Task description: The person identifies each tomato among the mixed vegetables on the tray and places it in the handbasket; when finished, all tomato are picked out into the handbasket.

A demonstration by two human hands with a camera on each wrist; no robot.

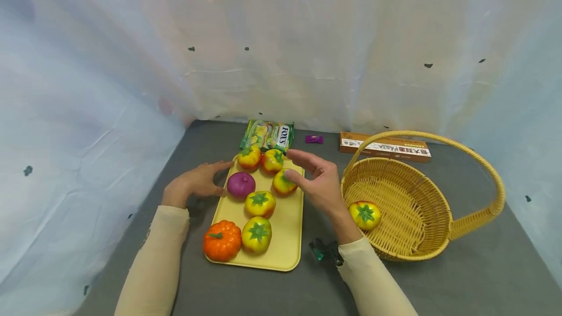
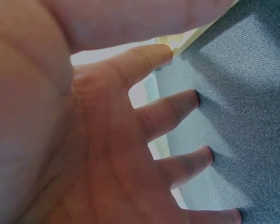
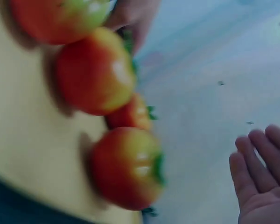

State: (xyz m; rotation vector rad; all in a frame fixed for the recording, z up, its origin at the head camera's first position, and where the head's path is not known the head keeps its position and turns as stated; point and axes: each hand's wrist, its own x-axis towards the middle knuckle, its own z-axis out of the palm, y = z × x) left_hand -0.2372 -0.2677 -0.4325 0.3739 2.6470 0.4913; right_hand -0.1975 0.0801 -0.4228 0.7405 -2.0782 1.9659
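Note:
A pale yellow tray (image 1: 283, 240) holds several red-and-yellow tomatoes, a purple onion (image 1: 241, 185) and an orange pumpkin (image 1: 223, 241). At the tray's left edge is my left hand (image 1: 197, 179), beside the onion; its fingers are spread and it holds nothing. In the left wrist view its fingertips are down at the grey cloth, close to the tray's rim (image 2: 189, 39). My right hand (image 1: 322, 184) hovers over the tray's right side, thumb overlapping a tomato (image 1: 281, 185) in the head view. In the right wrist view the right palm (image 3: 266, 200) is bare, apart from the nearest tomato (image 3: 126, 170).
Right of the tray stands a wicker basket (image 1: 408, 208) with a tall handle; one tomato (image 1: 365, 215) lies in it. Behind are a green FOX'S bag (image 1: 268, 134), a small purple packet (image 1: 313, 139) and a pasta box (image 1: 386, 148). White sheeting surrounds the table.

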